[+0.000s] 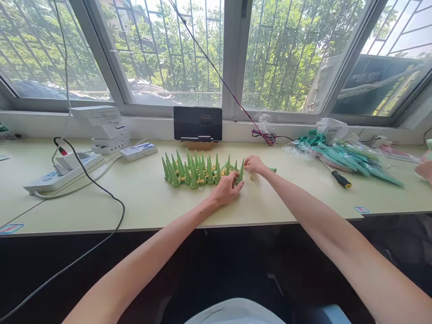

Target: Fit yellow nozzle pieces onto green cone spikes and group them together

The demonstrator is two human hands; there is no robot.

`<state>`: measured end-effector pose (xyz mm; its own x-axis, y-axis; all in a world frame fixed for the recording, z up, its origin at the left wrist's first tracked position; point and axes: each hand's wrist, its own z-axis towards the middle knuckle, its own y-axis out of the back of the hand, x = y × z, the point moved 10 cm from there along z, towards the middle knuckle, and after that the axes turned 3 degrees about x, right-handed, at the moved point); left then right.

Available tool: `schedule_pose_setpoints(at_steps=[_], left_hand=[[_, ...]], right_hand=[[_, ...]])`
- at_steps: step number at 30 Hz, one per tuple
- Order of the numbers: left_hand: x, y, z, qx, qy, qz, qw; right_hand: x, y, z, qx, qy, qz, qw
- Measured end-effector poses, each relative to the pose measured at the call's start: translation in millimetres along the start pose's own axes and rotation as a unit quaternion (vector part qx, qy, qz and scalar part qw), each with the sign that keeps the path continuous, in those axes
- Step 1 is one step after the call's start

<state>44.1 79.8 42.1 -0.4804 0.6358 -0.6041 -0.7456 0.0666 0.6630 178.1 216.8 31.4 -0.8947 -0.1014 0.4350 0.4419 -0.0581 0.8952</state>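
Reaching over the pale table (151, 204), in the head view, both bare hands meet at the right end of a cluster of green cones (194, 173), which stand mostly upright near the middle of the table. The left hand (227, 188) is on the near side, its fingers curled and its thumb apart from them, at the foot of the rightmost cone (241, 171); whether they grip it, I cannot tell. The right hand (255, 164) is just right of that cone, with fingers bent and tips drawn close; whether they pinch anything is too small to tell. Small yellow pieces (201, 181) sit among the cones, and another lies just on the near side of the right hand. Beyond the cluster, a black panel (189, 123) leans by the window. Far left are stacked white boxes (108, 130) and a power strip (64, 175); to the right lie a screwdriver (340, 179) and green strips (357, 158), with a co-worker's hand (425, 169) at the edge.
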Motion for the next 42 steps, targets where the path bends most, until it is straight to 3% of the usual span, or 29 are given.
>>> schedule_pose_setpoints(at_steps=[11, 17, 21, 24, 29, 42], left_hand=[[1, 0.9, -1, 0.002, 0.002, -0.007, 1.000], [0, 1.9, -1, -0.004, -0.007, -0.008, 1.000], [2, 2.8, -1, -0.014, -0.001, -0.004, 1.000], [3, 4.7, 0, -0.024, 0.000, 0.001, 1.000], [3, 8.1, 1, -0.029, -0.005, 0.011, 0.999], [10, 7.8, 3, -0.024, 0.005, -0.023, 0.999]], right_hand=[[2, 1, -2, -0.014, -0.002, -0.003, 1.000], [11, 29, -20, -0.144, 0.033, 0.035, 0.988], [23, 45, -72, -0.278, 0.160, 0.183, 0.929], [20, 38, -109, -0.319, 0.181, 0.224, 0.903], [26, 24, -128, -0.298, 0.207, 0.228, 0.904], [49, 27, -146, -0.267, 0.264, 0.258, 0.890]])
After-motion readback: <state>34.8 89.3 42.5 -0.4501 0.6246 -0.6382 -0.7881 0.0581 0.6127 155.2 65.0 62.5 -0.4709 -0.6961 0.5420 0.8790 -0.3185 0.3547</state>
